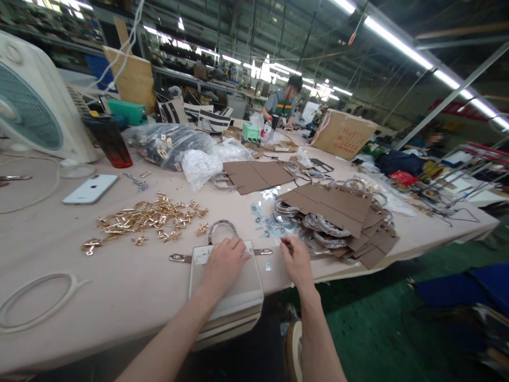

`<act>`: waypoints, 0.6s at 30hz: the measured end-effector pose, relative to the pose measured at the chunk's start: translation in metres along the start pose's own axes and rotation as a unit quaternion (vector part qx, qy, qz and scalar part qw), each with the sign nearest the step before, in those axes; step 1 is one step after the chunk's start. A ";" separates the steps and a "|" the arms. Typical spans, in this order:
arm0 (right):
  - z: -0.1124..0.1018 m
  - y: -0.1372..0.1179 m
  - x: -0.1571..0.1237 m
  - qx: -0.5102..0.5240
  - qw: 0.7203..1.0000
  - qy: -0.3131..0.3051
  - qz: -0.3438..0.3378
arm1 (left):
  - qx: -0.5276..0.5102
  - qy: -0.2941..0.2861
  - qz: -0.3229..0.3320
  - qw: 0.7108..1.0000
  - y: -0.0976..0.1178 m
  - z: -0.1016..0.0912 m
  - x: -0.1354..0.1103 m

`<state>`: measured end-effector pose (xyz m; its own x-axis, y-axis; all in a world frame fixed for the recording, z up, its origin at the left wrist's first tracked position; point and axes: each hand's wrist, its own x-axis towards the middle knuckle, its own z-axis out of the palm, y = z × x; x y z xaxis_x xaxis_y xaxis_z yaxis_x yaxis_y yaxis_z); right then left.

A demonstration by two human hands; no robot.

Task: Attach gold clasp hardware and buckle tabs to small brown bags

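A pale bag panel (238,289) lies at the table's front edge, with a wrapped ring-shaped handle (222,224) at its top. Brown straps with metal end plates stick out on both sides, the left plate (177,258) and the right one (263,251). My left hand (227,261) presses on the panel's upper part, fingers bent and close together near the handle's base; what lies under them is hidden. Just right of the panel, my right hand (295,258) hovers with fingers pinched. Anything between them is too small to name. Small shiny metal plates (278,225) lie scattered beyond it.
Gold-coloured fittings (151,217) are heaped left of centre. Brown panels with wrapped handles (334,209) are stacked at right. A phone (90,189), a tape roll (37,302), a dark cup (109,140) and a fan (32,101) stand left. A co-worker (283,103) is across the table.
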<state>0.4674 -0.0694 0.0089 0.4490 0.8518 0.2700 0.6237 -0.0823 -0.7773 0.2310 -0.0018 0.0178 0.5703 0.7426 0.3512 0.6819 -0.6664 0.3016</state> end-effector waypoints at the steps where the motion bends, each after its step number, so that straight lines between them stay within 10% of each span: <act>1: 0.000 0.001 0.007 -0.050 0.998 -0.018 -0.015 | 0.002 0.002 0.001 1.000 0.000 0.000 0.000; 8: 0.014 0.001 0.036 -0.294 0.952 -0.086 0.022 | 0.014 0.005 0.001 1.000 0.000 0.001 -0.001; 18: 0.014 0.009 0.051 -0.274 0.948 -0.160 0.034 | -0.090 0.015 -0.029 0.995 -0.012 0.006 -0.004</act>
<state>0.4863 -0.0195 0.0078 0.3374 0.9411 -0.0236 0.8787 -0.3238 -0.3509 0.2233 0.0032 0.0077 0.5176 0.7791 0.3538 0.6177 -0.6263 0.4755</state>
